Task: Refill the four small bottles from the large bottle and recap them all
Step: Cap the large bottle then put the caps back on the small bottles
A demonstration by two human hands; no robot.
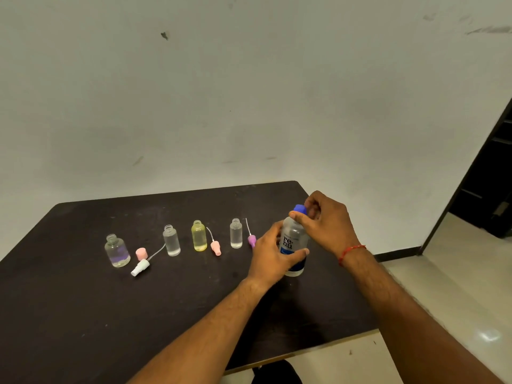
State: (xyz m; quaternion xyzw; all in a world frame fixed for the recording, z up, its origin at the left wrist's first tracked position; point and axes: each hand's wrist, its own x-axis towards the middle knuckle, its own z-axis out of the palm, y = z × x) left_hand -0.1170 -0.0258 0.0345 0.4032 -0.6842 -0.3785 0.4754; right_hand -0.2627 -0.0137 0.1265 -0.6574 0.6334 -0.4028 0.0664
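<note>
The large clear bottle (294,241) with a blue label stands on the dark table (83,314) at the right. My left hand (270,256) grips its body. My right hand (328,221) pinches its blue cap (299,208) from above. Several small bottles stand uncapped in a row to the left: a round clear one (117,250), a clear one (171,241), a yellow one (199,236) and a clear one (236,234). Loose caps lie between them: a pink cap (141,253), a white sprayer (140,268), a pink sprayer (215,247) and a purple sprayer (251,240).
The table's right edge and front corner (371,332) lie close to my right arm. A pale wall (249,106) stands behind the table. A dark doorway (487,189) opens at the far right over a light floor.
</note>
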